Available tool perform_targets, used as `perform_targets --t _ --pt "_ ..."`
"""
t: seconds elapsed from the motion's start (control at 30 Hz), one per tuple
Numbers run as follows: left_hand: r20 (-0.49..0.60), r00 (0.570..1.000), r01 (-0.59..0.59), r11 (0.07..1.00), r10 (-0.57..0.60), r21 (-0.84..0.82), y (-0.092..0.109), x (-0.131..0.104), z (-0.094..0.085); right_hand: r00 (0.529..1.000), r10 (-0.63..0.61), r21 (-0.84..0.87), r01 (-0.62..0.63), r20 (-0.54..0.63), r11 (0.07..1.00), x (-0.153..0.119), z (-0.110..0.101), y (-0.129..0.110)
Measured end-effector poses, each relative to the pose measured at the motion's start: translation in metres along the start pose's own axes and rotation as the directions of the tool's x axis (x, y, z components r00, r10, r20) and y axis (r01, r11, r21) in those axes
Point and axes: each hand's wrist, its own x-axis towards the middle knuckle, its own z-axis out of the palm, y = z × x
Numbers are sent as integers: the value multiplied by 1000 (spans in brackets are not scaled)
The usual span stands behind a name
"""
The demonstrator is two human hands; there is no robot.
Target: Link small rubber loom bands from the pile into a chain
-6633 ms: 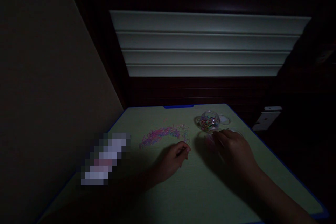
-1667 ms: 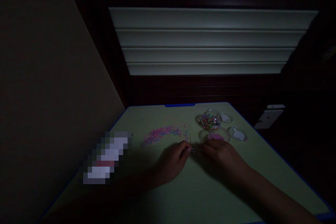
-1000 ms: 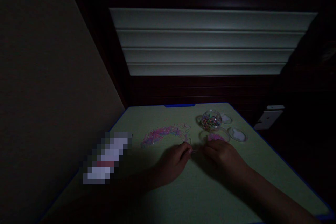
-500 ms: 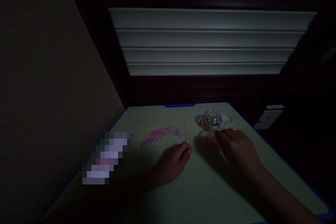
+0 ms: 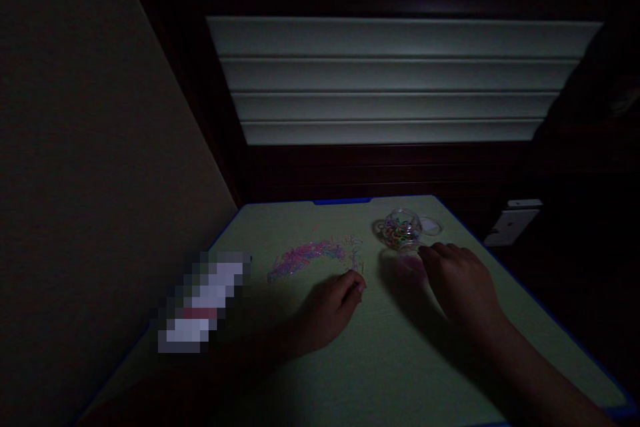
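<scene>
My left hand (image 5: 330, 312) rests on the table with its fingers curled together; what they hold, if anything, is too small and dark to make out. Just beyond it lies a curved heap of small pink and purple elastic bands (image 5: 310, 253), with a few loose ones at its right end. My right hand (image 5: 463, 287) hovers by a clear jar with pink contents (image 5: 411, 265), partly hidden behind the fingers. Those fingers are bent and pressed together, and their tips are hard to see. Behind stands another clear jar (image 5: 401, 228) full of multicoloured bands.
A clear round lid (image 5: 431, 225) lies beside the rear jar. At the left edge of the pale green table (image 5: 390, 373) is a blurred-out white item (image 5: 207, 300). A wall rises on the left, and a slatted panel (image 5: 395, 80) stands behind the table.
My right hand has shifted slightly right, uncovering more of the jar with pink contents. My left hand has stayed in place.
</scene>
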Motion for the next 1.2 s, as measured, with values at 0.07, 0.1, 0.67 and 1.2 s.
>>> perform_targets --t 0.07,0.1,0.67,1.2 --pt "10 1000 -9 1000 9 -5 0 0 0 1000 22 -26 -22 -4 999 0 0 0" --pt "15 1000 -14 1000 14 -10 0 0 -1 999 32 -40 -32 -4 999 0 0 0" --pt "12 1000 -9 1000 9 -3 -1 0 1 998 50 -110 -47 24 993 1 1 1" --pt "-5 1000 -17 1000 17 -12 -3 0 -1 996 75 -119 -68 51 991 1 3 1"
